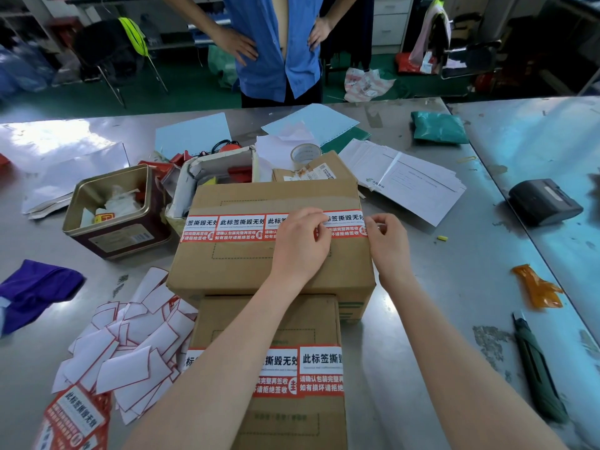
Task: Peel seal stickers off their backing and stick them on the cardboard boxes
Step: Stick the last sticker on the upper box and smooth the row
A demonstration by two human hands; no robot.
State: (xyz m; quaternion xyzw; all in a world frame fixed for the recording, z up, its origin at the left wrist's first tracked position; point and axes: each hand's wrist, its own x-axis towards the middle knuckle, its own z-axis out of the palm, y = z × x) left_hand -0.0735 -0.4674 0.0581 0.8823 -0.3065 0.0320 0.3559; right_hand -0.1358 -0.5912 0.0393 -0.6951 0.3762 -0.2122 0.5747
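Step in hand: laying the fourth red-and-white seal sticker [345, 224] at the right end of the row across the large brown cardboard box [269, 254] on the steel table [438, 287]. Left hand [300, 245] rests on the box top, fingers curled, fingertips pressing the sticker's left edge. Right hand [386, 241] pinches the sticker's right end at the box's right edge, where the end overhangs the corner. Judgement: sticker is mostly down; next move calls for folding the free end over the edge and smoothing it flat, without wrinkles or skew against the neighbouring stickers [227, 227].

Sticker look: white upper band with black print, red lower band with white print; row sits straight, edges butted. A smaller brown cardboard box [269, 323], nearer the camera, already carries its own row [319, 368]. Unused red sticker sheet [74, 420] lies lower left, beside a heap of white peeled backings [130, 349].
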